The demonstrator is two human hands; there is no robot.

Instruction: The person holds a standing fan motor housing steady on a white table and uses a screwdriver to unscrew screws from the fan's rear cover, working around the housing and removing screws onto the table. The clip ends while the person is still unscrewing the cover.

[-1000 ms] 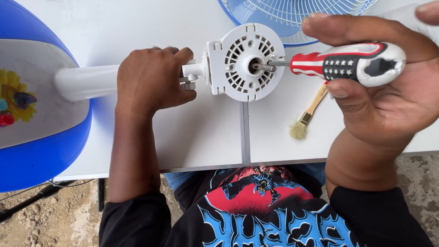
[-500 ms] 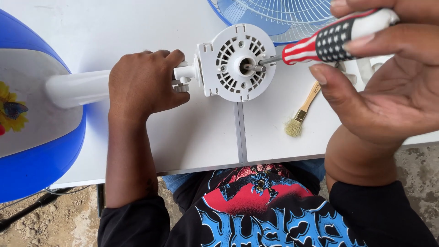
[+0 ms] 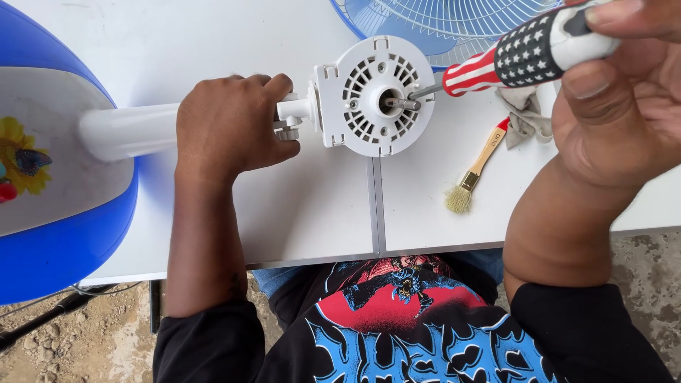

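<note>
Fan motor housing [image 3: 374,96] laid on side on white tabletop [image 3: 312,213], neck clamped by left hand [image 3: 230,128]. Screwdriver [image 3: 525,57] gripped in right hand [image 3: 617,99], tip at shaft hub. Housing judged light, rigid plastic (vent ribs likely brittle); best held at neck.

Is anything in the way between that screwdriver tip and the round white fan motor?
Nothing visible. The right hand holds the red-striped, star-patterned screwdriver, its metal tip already at the round white plastic motor housing, by the central shaft. The left hand grips the white pole behind.
</note>
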